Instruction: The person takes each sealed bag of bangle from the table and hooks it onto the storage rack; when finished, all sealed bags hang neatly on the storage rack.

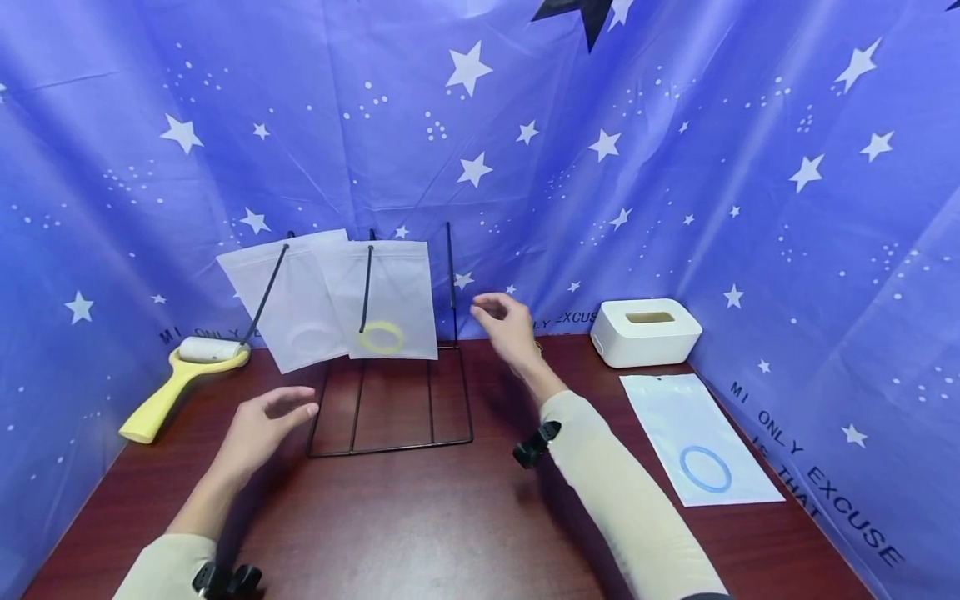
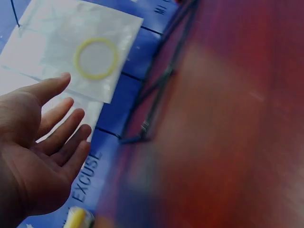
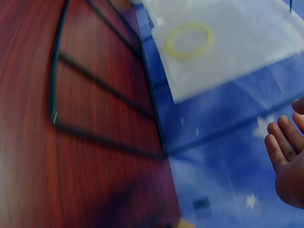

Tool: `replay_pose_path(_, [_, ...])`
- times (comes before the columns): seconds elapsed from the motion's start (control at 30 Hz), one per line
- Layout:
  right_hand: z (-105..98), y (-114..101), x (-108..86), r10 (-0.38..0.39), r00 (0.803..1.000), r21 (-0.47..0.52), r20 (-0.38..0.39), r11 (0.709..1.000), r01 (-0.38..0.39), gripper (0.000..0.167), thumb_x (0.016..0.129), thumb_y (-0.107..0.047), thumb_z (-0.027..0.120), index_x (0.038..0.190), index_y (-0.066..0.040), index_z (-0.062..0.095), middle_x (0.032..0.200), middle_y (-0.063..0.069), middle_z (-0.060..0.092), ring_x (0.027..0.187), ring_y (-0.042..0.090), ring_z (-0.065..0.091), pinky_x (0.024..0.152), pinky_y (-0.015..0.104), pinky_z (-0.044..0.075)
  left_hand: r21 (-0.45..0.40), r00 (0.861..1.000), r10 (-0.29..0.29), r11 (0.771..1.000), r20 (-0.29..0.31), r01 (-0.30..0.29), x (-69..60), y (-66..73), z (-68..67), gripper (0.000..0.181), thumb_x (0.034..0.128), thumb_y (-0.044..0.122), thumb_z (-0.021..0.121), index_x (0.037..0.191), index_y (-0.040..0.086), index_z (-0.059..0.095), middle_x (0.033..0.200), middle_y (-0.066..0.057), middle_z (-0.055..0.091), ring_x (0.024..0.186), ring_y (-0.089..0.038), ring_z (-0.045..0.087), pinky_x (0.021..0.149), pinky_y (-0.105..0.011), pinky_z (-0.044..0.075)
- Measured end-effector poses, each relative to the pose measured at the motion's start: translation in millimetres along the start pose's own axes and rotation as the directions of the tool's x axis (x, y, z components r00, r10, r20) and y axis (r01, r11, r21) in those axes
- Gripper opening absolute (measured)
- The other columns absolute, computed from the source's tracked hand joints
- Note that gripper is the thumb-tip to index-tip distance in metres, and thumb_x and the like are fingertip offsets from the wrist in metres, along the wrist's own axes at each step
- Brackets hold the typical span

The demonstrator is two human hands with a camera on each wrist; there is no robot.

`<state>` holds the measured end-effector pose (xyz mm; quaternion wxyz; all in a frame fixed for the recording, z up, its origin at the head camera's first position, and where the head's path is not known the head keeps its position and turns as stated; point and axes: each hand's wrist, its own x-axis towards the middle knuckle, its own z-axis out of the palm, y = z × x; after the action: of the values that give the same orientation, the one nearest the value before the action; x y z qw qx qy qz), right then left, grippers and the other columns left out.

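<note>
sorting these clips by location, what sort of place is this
Probably a makeshift tabletop booth: star-printed blue fabric hangs behind and beside a reddish-brown table holding a wire rack.

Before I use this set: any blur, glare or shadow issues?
Head: mostly sharp, pale sheen on the near table, shadow beside the right sleeve. Left wrist: table heavily smeared, left hand clearer. Right wrist: rack and yellow ring soft, dark shadow low in frame.

Table's [image 1: 420, 525] a dark reddish-brown, kinda shiny one. Black wire rack [image 1: 390, 450] stands on it between the left hand [image 1: 258, 425] and right hand [image 1: 510, 329], yellow lint roller [image 1: 161, 408] left of the left hand, white box [image 1: 637, 342] plus a flat bag [image 1: 660, 417] right of the right.
</note>
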<state>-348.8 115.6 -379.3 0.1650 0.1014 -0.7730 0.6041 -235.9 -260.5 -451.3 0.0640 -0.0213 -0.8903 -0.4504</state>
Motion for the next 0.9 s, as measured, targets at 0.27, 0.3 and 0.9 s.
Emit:
replay_pose_path(0.27, [-74.5,25.9,-14.5,0.034,0.997,-0.058,-0.065,0.998,-0.038,0.024,0.096,-0.009,0.073,0.117,0.001,0.073,0.115,0.025,0.074,0.087,-0.002,0.064,0.077,0.011,0.052,-0.048,0.999,-0.013,0.999,0.052,0.016,-16.1,-20.1,12.6,0.06,0.096,0.041,0.074,0.145,0.01,0.059,0.143,-0.016,0.064,0.128,-0.017,0.063,0.085,-0.001,0.043])
replay_pose_path(0.3, [-82.7,29.0,-16.5,0.038,0.997,-0.069,-0.074,0.997,-0.043,0.025,0.096,-0.01,0.072,0.118,0.002,0.072,0.116,0.025,0.073,0.088,-0.003,0.064,0.079,0.01,0.051,-0.05,0.999,-0.012,0.999,0.051,0.015,-17.3,-21.8,13.7,0.06,0.0958,0.04,0.074,0.145,0.01,0.059,0.143,-0.016,0.064,0.128,-0.015,0.063,0.085,-0.001,0.043])
replay_pose_path(0.9, [-207.6,85.7,-56.5,0.098,0.955,-0.178,-0.281,0.972,-0.153,0.03,0.097,-0.011,0.07,0.121,0.007,0.07,0.093,-0.015,0.074,0.083,-0.013,0.063,0.078,0.005,0.052,0.213,0.991,0.076,0.972,0.111,-0.098,-19.9,-46.6,19.4,0.081,0.0851,0.051,0.081,0.148,0.008,0.056,0.158,-0.019,0.048,0.149,-0.057,0.031,0.111,-0.08,0.027])
